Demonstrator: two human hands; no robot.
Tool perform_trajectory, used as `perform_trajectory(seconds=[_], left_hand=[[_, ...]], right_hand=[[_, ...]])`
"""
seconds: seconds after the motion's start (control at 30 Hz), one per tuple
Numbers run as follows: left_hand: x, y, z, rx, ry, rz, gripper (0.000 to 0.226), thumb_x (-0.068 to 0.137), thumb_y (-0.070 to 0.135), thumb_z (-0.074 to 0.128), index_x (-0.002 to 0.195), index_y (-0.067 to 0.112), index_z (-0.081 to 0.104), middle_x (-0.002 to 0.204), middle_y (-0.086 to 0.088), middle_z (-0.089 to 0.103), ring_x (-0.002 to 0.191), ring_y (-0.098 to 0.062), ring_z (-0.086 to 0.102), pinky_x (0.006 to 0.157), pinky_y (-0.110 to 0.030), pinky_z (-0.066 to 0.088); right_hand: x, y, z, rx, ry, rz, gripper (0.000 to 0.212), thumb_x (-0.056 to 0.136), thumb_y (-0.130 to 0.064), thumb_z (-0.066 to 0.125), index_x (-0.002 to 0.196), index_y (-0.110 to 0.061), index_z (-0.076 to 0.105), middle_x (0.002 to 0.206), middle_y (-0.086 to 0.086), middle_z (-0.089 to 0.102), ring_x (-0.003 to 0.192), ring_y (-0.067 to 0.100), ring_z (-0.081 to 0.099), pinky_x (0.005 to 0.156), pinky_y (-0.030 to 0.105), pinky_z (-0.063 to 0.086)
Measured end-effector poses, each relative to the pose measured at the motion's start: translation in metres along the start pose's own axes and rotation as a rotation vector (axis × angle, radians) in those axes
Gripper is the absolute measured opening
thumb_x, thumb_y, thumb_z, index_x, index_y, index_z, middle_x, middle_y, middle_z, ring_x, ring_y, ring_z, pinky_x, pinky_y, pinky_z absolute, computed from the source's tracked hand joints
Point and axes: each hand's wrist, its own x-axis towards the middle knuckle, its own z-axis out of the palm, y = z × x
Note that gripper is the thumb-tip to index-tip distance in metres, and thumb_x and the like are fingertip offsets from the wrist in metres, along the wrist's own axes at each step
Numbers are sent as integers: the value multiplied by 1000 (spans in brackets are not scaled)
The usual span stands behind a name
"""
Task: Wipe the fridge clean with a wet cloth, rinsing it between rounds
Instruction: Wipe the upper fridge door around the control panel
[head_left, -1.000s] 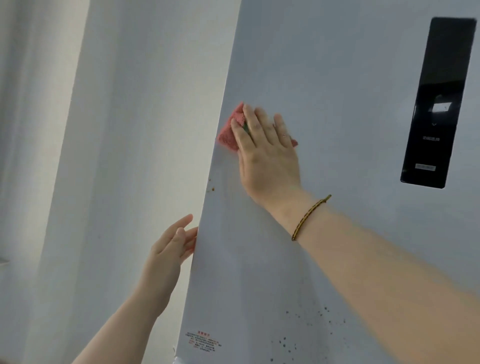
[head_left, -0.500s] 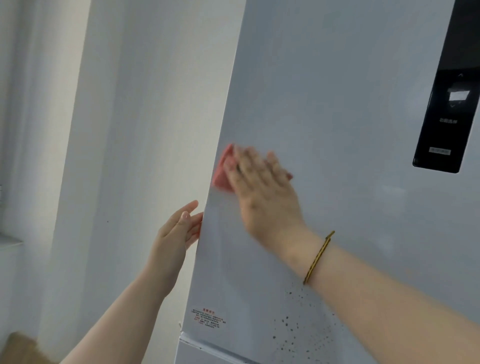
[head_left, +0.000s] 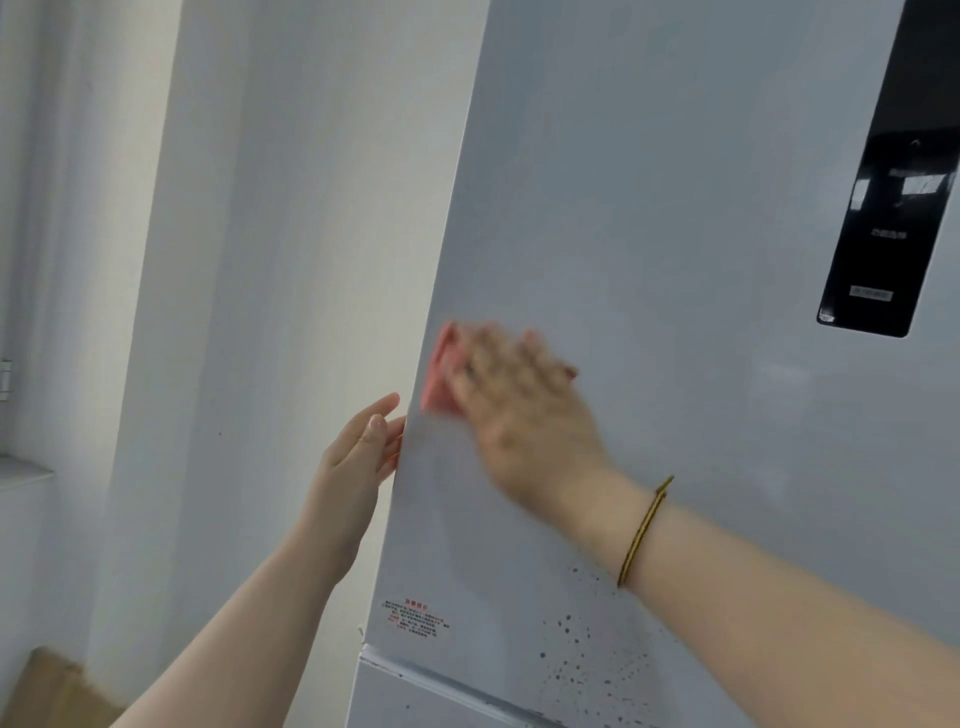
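White wall (head_left: 260, 260) stands left of the grey fridge door (head_left: 675, 208). Your right hand (head_left: 524, 415), blurred, lies with flat fingers on the pink cloth (head_left: 439, 374) and presses it on the door near its left edge. Your left hand (head_left: 353, 467) is relaxed, straight fingers touching that edge. Dark specks (head_left: 582, 654) sit lower down on the door.

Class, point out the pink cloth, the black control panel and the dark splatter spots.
Pink cloth (head_left: 439, 374): head view, its exposed left edge.
Black control panel (head_left: 891, 202): head view, its glossy middle.
Dark splatter spots (head_left: 579, 649): head view, cluster middle.
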Motion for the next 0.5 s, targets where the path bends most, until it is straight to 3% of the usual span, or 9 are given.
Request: perform_trajectory(seconds=[0.07,0.13,0.2,0.27,0.37,0.43,0.5], left_hand=[[-1,1,1,2,-11,9,25,98,19,28,106,25,51,98,2,63,91,-9,59,85,-23,43],[-3,2,1,25,-28,12,25,98,21,28,107,28,50,100,5,63,96,-11,58,90,-26,41],[-4,1,0,57,-35,12,23,98,25,29,106,33,50,104,8,62,105,-16,56,99,-31,37],[-4,0,-1,80,-43,11,22,98,27,30,111,34,46,111,7,61,113,-18,53,103,-33,35],[-8,0,5,112,-69,-3,29,96,31,33,125,35,40,132,6,50,119,-12,47,92,-24,38],[-13,0,13,105,-87,-17,41,97,29,33,137,31,31,143,9,36,128,-9,38,90,-22,34],[-15,0,17,91,-72,-17,45,97,24,33,141,27,25,146,11,31,130,-6,34,90,-20,32]], right_hand=[[-22,-14,-1,70,-107,-204,47,84,-10,28,113,-5,65,123,14,60,114,31,57,110,39,8],[-23,5,-9,99,-144,-296,47,81,-12,31,112,-7,66,123,13,61,113,30,58,109,38,7],[-15,38,-19,56,-111,-219,48,77,-12,34,113,-7,65,122,14,61,111,31,59,109,38,9],[-15,75,-28,-26,-12,-21,47,76,-12,37,115,-4,62,121,17,61,111,35,58,107,40,14],[-39,89,-37,-62,62,244,44,83,-12,38,125,-6,47,132,19,51,125,31,39,112,37,7],[-64,63,-32,-49,16,218,48,82,-13,38,129,-7,38,139,17,42,132,28,26,114,36,1],[-94,26,-25,-30,-113,-7,55,79,-16,35,134,-9,32,143,9,32,141,26,12,116,37,-4]])
